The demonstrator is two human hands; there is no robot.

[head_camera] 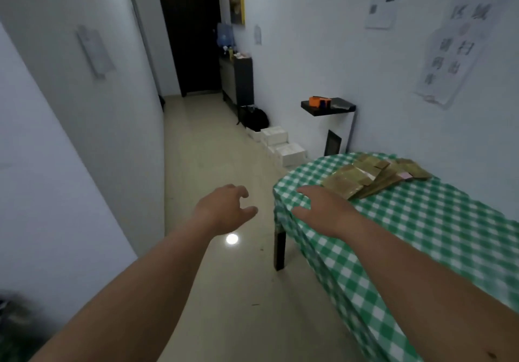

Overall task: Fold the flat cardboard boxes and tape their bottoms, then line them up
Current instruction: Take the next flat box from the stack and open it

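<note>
We see a dim, bluish-grey room, soft throughout. A small round glare spot (232, 238) shines on the glossy floor (213, 165). The wall posters (455, 38) are smeared with blur, and straight walls bow toward the frame edges.

At the right, a counter (421, 235) draped in a green-and-white checked cloth carries a fanned stack of flat cardboard boxes (370, 176) near its far end. Beyond it, a small black wall shelf (334, 110) holds an orange tape dispenser (318, 100). On the pale tiled floor (213, 165), white boxes (283, 145) sit stacked along the right wall.
</note>
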